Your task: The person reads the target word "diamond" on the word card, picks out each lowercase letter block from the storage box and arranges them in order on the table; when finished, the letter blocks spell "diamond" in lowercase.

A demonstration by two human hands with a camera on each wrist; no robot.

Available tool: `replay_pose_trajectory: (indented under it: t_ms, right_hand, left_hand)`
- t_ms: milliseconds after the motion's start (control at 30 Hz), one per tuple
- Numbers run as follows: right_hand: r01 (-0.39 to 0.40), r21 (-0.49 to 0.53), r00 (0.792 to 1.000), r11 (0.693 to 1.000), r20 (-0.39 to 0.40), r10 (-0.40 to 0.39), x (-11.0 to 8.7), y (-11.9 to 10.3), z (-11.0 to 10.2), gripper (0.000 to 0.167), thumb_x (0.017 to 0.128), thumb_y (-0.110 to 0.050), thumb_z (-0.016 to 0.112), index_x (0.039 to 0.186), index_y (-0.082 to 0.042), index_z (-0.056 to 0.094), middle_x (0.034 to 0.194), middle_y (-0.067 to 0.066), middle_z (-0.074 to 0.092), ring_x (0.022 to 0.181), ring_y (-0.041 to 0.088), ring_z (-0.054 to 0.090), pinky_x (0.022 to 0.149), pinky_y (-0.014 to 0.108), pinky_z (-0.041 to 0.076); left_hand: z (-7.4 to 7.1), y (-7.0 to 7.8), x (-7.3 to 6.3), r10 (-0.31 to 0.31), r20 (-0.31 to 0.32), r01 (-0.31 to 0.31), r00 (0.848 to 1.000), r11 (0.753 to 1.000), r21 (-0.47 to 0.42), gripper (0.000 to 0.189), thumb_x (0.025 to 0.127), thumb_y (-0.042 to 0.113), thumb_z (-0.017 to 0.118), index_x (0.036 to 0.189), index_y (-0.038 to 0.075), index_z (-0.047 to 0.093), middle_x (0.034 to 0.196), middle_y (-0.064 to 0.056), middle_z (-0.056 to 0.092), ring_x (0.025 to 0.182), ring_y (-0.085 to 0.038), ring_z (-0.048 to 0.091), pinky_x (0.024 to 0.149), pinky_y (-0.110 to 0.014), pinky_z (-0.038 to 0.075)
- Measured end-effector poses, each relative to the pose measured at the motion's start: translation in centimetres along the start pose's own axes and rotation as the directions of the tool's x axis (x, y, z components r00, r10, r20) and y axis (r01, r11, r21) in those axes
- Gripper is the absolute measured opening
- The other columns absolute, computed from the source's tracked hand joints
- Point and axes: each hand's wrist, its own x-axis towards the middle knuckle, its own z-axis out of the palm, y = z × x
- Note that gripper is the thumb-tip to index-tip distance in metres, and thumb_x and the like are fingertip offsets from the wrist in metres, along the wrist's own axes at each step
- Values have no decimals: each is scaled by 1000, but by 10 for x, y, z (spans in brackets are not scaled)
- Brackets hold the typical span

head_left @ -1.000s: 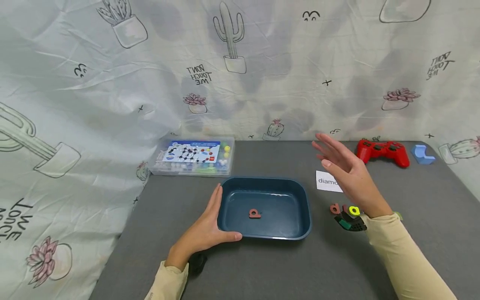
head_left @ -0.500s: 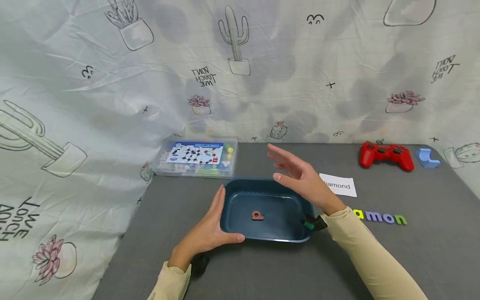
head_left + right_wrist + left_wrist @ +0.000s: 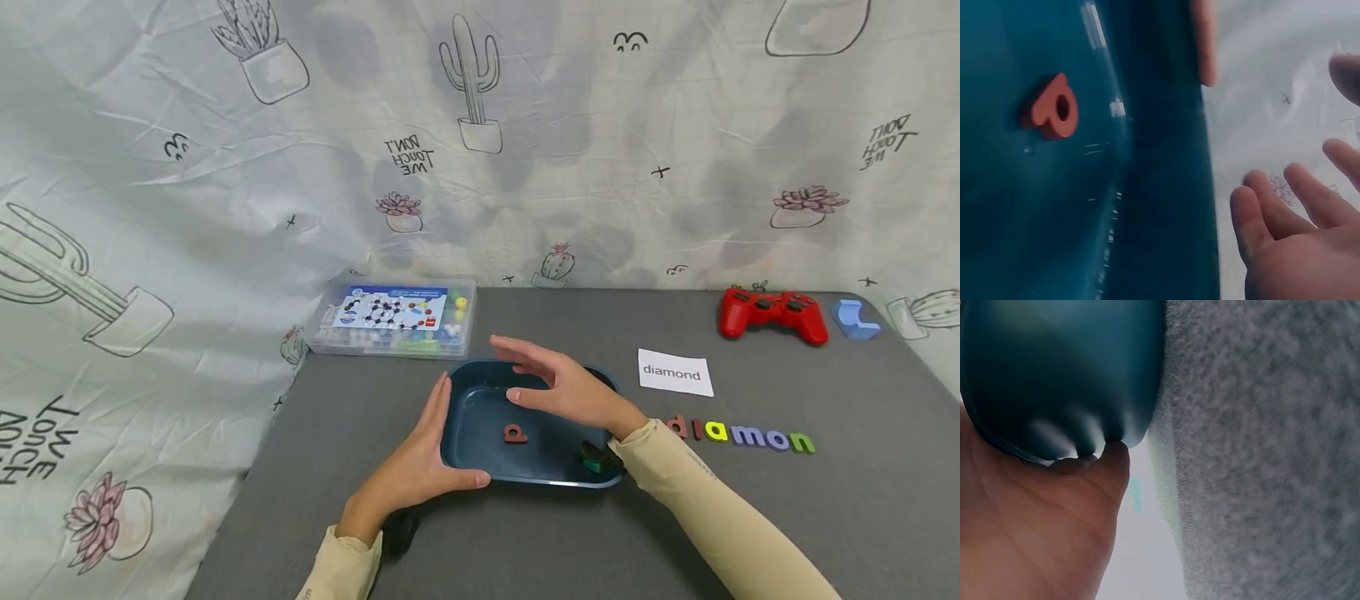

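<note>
A dark blue tray (image 3: pixel 536 476) lies on the grey table, with one brick-red toy letter (image 3: pixel 514 434), seemingly a turned d, on its floor. My left hand (image 3: pixel 408 462) rests against the tray's left end, fingers straight along the side wall and thumb at the near rim. In the left wrist view its fingertips press the outer wall (image 3: pixel 1060 381). Above the tray, behind the letter, my right hand (image 3: pixel 566 392) hovers with fingers spread and nothing held. The right wrist view shows the letter (image 3: pixel 1054 109) apart from these fingers.
Right of the tray, colored toy letters (image 3: pixel 750 435) form a row reading "diamon". A white card (image 3: pixel 675 372) printed "diamond" lies behind them. Farther back are a red game controller (image 3: pixel 774 315) and a light blue block (image 3: pixel 855 320). A clear plastic case (image 3: pixel 392 319) stands back left.
My right hand has moved left from beside the card to over the tray, uncovering the card and most of the letter row. My left hand has stayed at the tray.
</note>
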Motion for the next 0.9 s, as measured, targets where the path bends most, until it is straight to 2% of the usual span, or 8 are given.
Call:
replay_pose_trajectory:
  t_ms: [300, 567, 700, 900]
  right_hand:
    - [-117, -50, 987, 992, 100, 122, -1, 8, 5, 68, 104, -16, 71, 165, -11, 42, 168, 11, 41, 149, 35, 45, 120, 60, 35]
    - [-171, -108, 968, 979, 166, 187, -2, 11, 7, 63, 101, -12, 75, 159, -7, 51, 155, 17, 55, 136, 33, 59, 110, 54, 49]
    - [-162, -164, 958, 973, 212, 195, 0, 16, 9, 57, 102, -13, 74, 155, -4, 55, 147, 18, 60, 129, 33, 63, 107, 51, 52]
    - [-114, -235, 939, 965, 290, 182, 2, 24, 11, 45, 101, -7, 72, 144, 1, 64, 135, 13, 67, 113, 25, 66, 103, 42, 55]
  left_hand:
    - [0, 0, 0, 13, 7, -13, 1000, 1000, -4, 139, 82, 51, 91, 172, 28, -12, 178, 5, -15, 163, -33, 4, 122, -67, 22]
    - [-1, -1, 0, 13, 17, -13, 1000, 1000, 17, 138, 82, 54, 90, 172, 29, -13, 177, 7, -17, 163, -34, 3, 121, -70, 22]
    - [-2, 0, 0, 17, 18, -18, 1000, 999, 27, 137, 83, 55, 89, 172, 28, -12, 178, 4, -17, 163, -36, 4, 120, -71, 23]
    - [-3, -1, -1, 10, 26, -11, 1000, 999, 33, 137, 84, 57, 88, 172, 27, -13, 178, 2, -17, 163, -37, 4, 120, -70, 24]
